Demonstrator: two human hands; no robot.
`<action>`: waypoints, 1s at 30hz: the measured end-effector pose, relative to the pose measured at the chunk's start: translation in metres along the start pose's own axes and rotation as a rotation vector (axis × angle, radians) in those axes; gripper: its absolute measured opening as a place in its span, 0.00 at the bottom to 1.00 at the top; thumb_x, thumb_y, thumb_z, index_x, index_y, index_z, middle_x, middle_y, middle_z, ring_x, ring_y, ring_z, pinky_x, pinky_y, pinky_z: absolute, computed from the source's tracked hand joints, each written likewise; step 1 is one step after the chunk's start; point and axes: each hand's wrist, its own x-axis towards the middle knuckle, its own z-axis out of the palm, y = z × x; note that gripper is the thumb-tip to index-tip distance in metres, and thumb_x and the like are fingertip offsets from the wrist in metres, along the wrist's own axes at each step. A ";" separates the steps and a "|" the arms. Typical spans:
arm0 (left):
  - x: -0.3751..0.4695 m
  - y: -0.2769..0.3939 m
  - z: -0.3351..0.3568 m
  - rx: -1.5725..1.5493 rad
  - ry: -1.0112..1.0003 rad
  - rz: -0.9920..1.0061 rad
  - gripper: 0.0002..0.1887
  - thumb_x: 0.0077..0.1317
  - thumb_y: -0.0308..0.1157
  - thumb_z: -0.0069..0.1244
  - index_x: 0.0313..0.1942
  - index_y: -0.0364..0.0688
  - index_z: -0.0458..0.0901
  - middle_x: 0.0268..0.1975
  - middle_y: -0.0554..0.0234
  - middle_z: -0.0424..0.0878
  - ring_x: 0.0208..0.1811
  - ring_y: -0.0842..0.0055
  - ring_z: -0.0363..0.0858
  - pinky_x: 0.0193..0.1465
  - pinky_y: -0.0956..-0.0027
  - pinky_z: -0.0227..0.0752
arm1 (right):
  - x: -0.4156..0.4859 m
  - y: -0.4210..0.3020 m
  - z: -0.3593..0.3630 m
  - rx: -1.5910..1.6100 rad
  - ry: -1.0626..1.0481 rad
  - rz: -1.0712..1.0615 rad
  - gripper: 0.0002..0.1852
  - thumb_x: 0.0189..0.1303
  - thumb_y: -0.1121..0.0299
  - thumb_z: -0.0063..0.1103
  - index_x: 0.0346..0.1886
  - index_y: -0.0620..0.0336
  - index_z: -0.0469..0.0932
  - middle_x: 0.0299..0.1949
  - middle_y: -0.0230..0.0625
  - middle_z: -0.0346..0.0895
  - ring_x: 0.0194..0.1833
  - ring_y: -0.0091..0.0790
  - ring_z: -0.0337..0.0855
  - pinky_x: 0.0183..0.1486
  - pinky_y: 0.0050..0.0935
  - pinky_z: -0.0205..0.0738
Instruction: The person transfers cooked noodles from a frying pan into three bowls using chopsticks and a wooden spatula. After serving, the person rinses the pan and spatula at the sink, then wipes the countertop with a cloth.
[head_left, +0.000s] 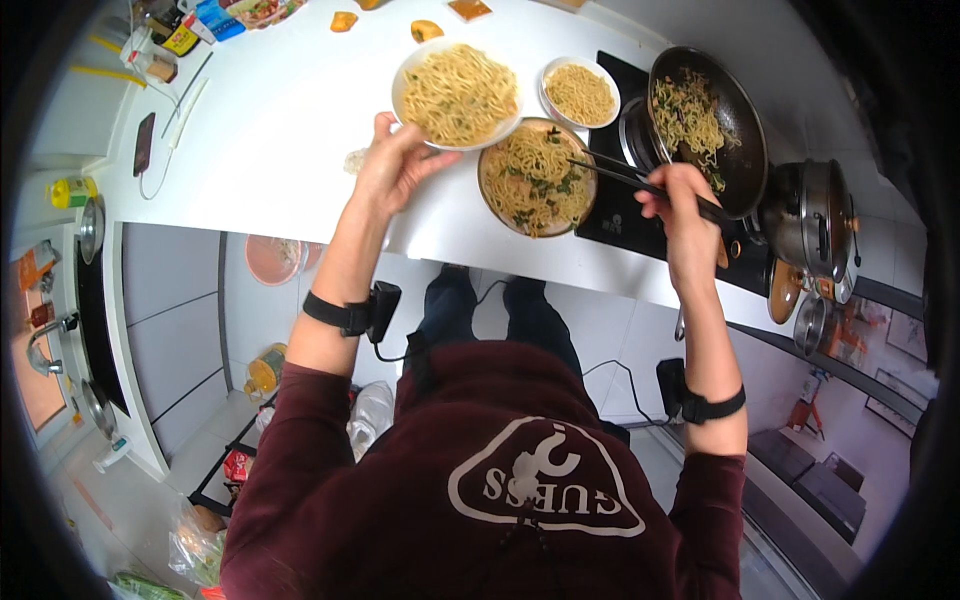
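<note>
At the near edge of a large white bowl (397, 90) heaped with noodles (461, 94), my left hand (397, 165) grips the rim. Black chopsticks (626, 176) are held in my right hand (682, 202). Their tips reach over a brown-rimmed plate (487, 199) of noodles mixed with greens (544, 180). This plate sits at the counter's front edge, just right of the large bowl. Behind it stands a smaller white bowl (551, 111) of plain noodles. A dark wok (739, 161) rests tilted on the right, with noodles and greens inside.
Under the wok is a black cooktop (619, 214), with a lidded steel pot (806, 217) beyond. A phone (144, 144) with a white cable lies on the white counter (262, 135). Seasoning containers (154, 64) crowd the back left. A pink bin (274, 259) stands on the floor.
</note>
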 end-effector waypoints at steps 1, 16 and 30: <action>-0.001 -0.002 0.003 -0.035 -0.059 0.025 0.20 0.61 0.16 0.39 0.46 0.45 0.48 0.46 0.41 0.72 0.43 0.59 0.84 0.42 0.56 0.87 | -0.004 -0.009 -0.001 0.048 0.039 -0.038 0.13 0.71 0.65 0.45 0.35 0.66 0.74 0.34 0.35 0.75 0.31 0.26 0.76 0.36 0.22 0.70; -0.004 -0.014 0.035 0.066 -0.212 -0.150 0.22 0.58 0.16 0.40 0.48 0.46 0.50 0.48 0.41 0.72 0.48 0.57 0.82 0.43 0.56 0.86 | 0.005 0.012 0.032 0.671 0.400 -0.142 0.18 0.71 0.63 0.43 0.30 0.68 0.71 0.19 0.44 0.73 0.18 0.32 0.73 0.21 0.27 0.64; 0.012 -0.018 0.035 0.011 -0.163 -0.146 0.21 0.60 0.16 0.40 0.47 0.46 0.50 0.48 0.42 0.71 0.46 0.57 0.83 0.43 0.55 0.86 | 0.013 -0.017 0.004 0.920 0.437 -0.141 0.17 0.69 0.63 0.48 0.29 0.69 0.71 0.21 0.42 0.70 0.23 0.31 0.72 0.31 0.29 0.76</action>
